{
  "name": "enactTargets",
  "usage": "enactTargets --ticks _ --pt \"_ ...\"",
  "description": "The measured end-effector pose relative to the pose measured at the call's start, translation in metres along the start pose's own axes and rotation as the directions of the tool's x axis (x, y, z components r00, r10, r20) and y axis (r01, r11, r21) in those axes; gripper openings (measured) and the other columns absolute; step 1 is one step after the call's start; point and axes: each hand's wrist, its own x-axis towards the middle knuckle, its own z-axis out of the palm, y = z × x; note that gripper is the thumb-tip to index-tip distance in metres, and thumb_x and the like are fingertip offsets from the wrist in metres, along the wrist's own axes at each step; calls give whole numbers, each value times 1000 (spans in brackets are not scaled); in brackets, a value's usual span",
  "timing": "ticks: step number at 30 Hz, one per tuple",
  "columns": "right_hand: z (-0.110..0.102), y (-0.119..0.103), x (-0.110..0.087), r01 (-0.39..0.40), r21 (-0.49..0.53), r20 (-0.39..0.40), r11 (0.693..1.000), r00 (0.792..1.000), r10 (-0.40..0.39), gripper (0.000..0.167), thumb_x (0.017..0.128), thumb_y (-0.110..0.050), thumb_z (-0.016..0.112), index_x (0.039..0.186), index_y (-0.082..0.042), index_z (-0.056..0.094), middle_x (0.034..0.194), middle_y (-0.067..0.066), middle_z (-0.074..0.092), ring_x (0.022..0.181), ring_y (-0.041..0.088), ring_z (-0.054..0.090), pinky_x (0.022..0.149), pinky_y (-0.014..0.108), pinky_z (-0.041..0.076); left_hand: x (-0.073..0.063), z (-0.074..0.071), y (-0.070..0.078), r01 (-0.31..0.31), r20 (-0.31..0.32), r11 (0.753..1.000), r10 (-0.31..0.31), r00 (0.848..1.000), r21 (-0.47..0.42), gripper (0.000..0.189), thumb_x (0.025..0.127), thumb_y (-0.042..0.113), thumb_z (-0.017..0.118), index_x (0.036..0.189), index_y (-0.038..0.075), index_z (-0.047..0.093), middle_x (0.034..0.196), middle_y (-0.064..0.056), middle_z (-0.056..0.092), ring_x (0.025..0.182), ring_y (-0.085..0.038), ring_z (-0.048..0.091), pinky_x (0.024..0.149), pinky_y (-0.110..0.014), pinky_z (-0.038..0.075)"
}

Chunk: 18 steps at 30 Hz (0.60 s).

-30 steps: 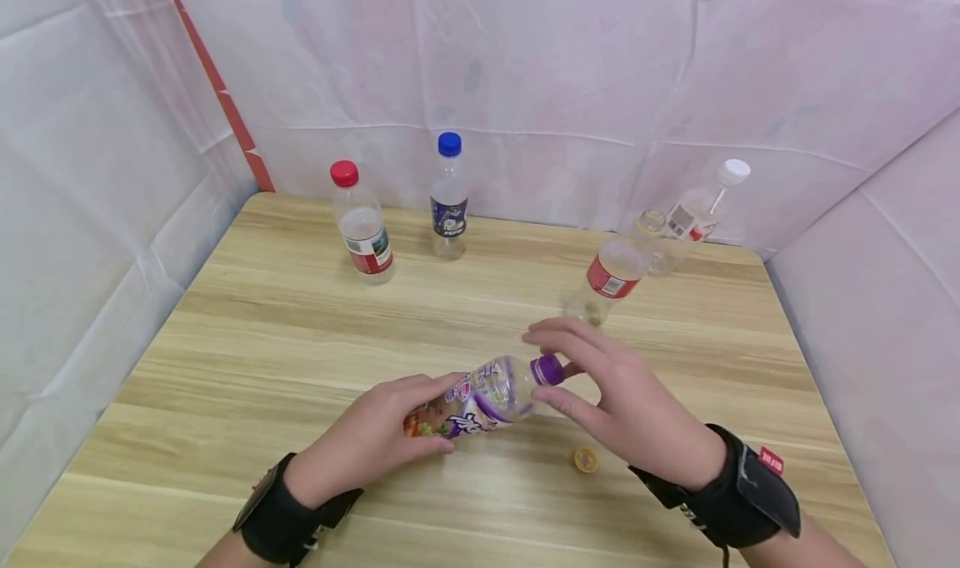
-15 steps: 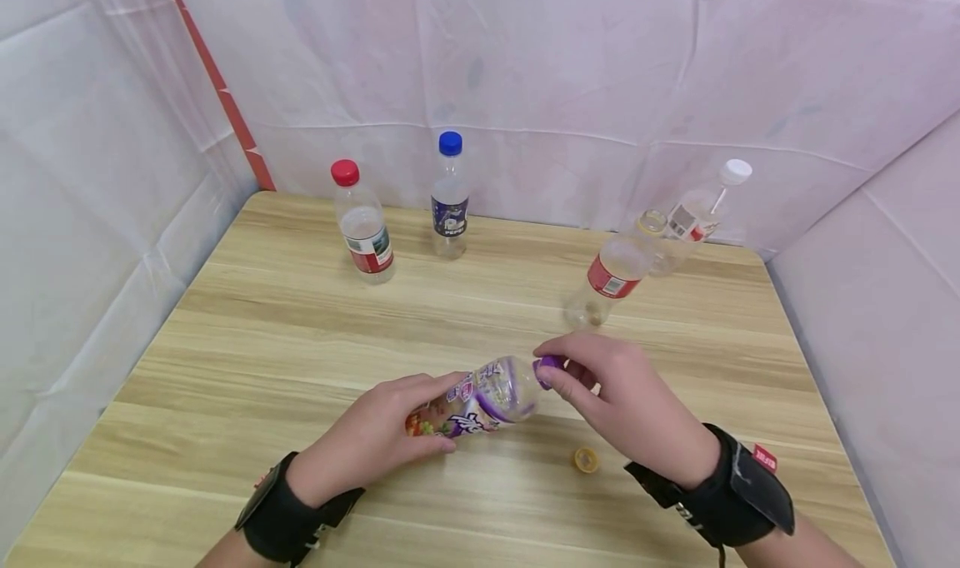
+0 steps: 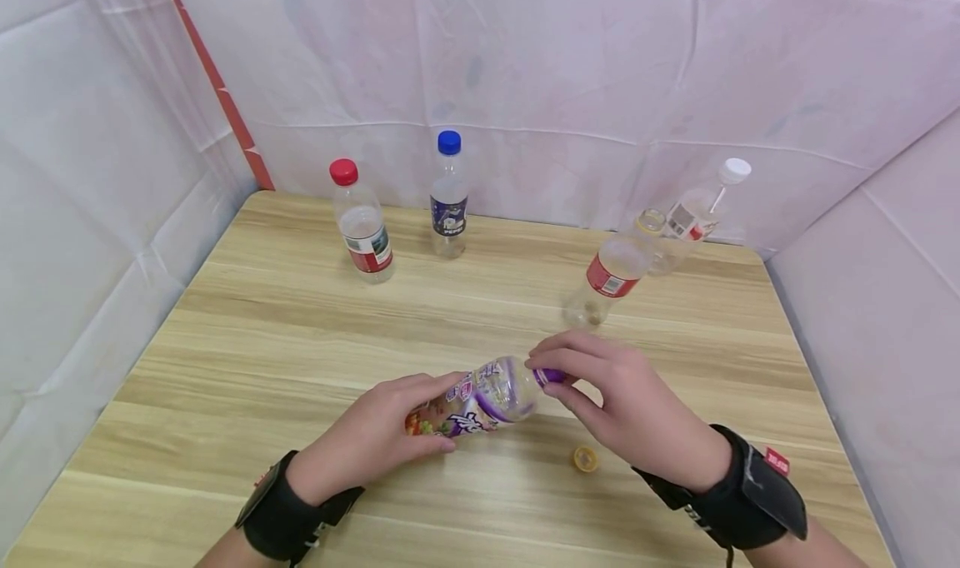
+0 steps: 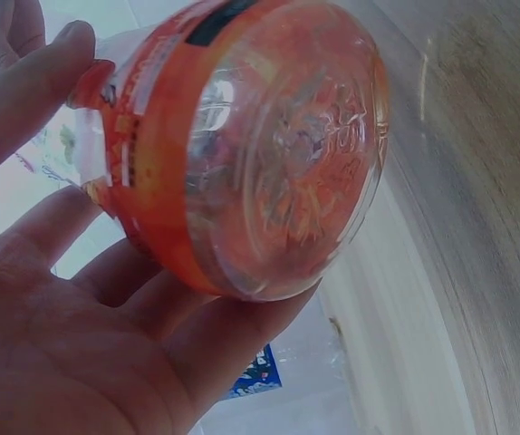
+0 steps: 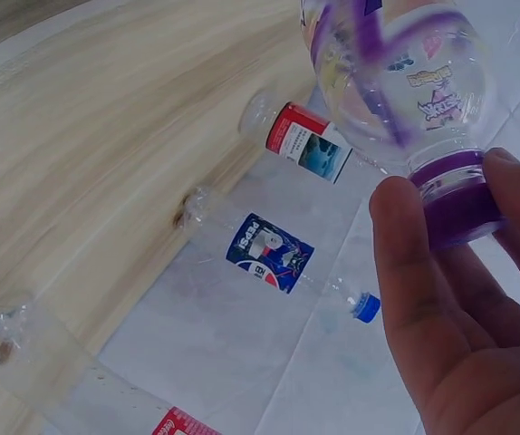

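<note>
In the head view, my left hand (image 3: 390,422) grips a clear plastic bottle (image 3: 480,401) with a purple, fruit-printed label. It is tilted over, neck toward the right. From the left wrist view, its round orange-tinted base (image 4: 287,154) faces the camera, thumb and fingers around the body. My right hand (image 3: 618,397) pinches the purple cap (image 3: 550,376) on the neck. The right wrist view shows thumb and fingertips on opposite sides of this cap (image 5: 459,213), with a purple ring just beyond it. A small yellow bottle cap (image 3: 585,460) lies on the table below my right hand.
Toward the back left stand a red-capped bottle (image 3: 363,226) and a blue-capped Pepsi bottle (image 3: 449,201). An uncapped bottle with a red label (image 3: 615,272) and a white-capped bottle (image 3: 693,218) stand at the right. White sheeting (image 3: 525,60) walls the wooden table (image 3: 247,326).
One second ago the right fingers were spread around the purple cap. They closed on it, and since then have shifted round it with the wrist turning slightly. The left hand and bottle stay put.
</note>
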Motion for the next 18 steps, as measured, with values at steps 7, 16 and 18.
enactTargets --ticks 7,16,18 --pt "-4 2 -4 -23 15 -31 1000 999 24 44 85 5 82 120 -19 73 127 -5 67 109 7 66 87 16 57 0 0 0 5 -5 1000 -5 1000 0 76 88 34 86 154 41 49 118 18 65 97 -3 59 88 -26 54" --pt "-8 17 -22 -132 102 -128 986 981 145 51 79 11 85 118 -19 73 123 -5 63 105 4 67 90 15 58 0 -6 2 94 -71 991 -101 992 -95 75 89 35 85 155 33 50 149 9 60 132 -12 60 114 -44 50" --pt "-7 22 -28 -158 151 -138 976 974 180 51 79 14 83 117 -19 74 122 -3 62 105 6 67 91 17 58 2 -10 3 96 -108 988 -109 988 -122 76 90 35 84 156 30 49 151 6 59 137 -17 58 115 -47 49"
